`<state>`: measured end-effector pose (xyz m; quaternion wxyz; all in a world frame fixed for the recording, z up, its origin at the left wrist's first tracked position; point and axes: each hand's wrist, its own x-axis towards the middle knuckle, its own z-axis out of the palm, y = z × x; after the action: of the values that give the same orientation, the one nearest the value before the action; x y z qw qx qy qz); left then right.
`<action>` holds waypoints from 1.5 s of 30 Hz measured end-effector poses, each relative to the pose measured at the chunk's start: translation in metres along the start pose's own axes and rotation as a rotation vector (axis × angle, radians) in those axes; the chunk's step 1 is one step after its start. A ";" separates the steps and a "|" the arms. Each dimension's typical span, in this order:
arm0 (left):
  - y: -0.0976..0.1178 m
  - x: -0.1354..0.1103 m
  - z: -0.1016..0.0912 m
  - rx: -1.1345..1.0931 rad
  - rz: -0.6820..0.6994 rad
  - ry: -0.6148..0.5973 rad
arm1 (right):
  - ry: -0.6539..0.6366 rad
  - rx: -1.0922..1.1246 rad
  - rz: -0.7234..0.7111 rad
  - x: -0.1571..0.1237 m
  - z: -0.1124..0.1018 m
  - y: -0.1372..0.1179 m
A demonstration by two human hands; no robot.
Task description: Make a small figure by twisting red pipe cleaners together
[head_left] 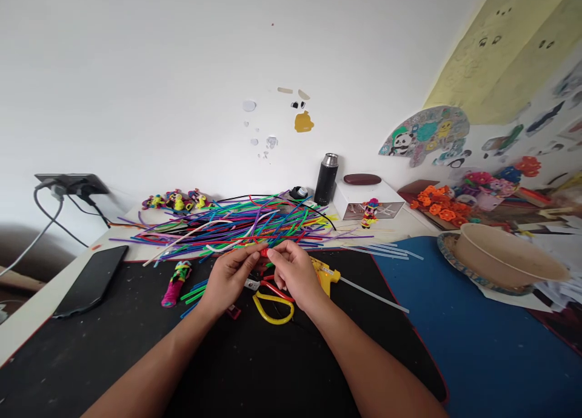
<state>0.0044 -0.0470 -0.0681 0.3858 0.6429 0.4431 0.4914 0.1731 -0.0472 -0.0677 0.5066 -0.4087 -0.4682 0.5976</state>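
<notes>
My left hand (233, 277) and my right hand (296, 273) meet over the black mat, fingertips pinched on a small red piece (264, 253). It looks like bent or coiled pipe cleaner, though the fingers cover most of it. Beneath and between the hands lie cutters with one yellow and one red handle (275, 318). A yellow glue gun (325, 277), partly behind my right hand, has a clear glue stick (375, 294) poking out of it. Left of my left hand lies a small pipe-cleaner figure (175, 284) with a pink base, beside short green and blue pieces (194, 295).
A heap of coloured pipe cleaners (227, 221) spreads behind the hands. A phone (93, 281) lies at left. Behind stand a black flask (326, 179), a white box (370, 196) and a small figure (370, 213). At right are loose glue sticks (386, 250) and a beige bowl (509, 254).
</notes>
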 end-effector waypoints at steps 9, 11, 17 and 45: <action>-0.007 0.000 0.001 -0.029 -0.006 0.026 | -0.009 0.044 0.030 -0.002 0.002 0.000; -0.007 0.000 0.002 -0.041 -0.023 0.027 | -0.006 0.058 0.040 -0.001 0.002 0.001; -0.004 0.002 0.000 -0.086 -0.087 0.012 | -0.020 0.059 0.046 0.000 0.001 0.003; 0.012 0.025 -0.005 0.304 -0.058 -0.202 | 0.158 0.090 -0.106 0.012 -0.022 -0.017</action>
<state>0.0047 -0.0269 -0.0488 0.3410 0.7268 0.4895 0.3404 0.1967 -0.0311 -0.0562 0.5906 -0.4061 -0.4206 0.5563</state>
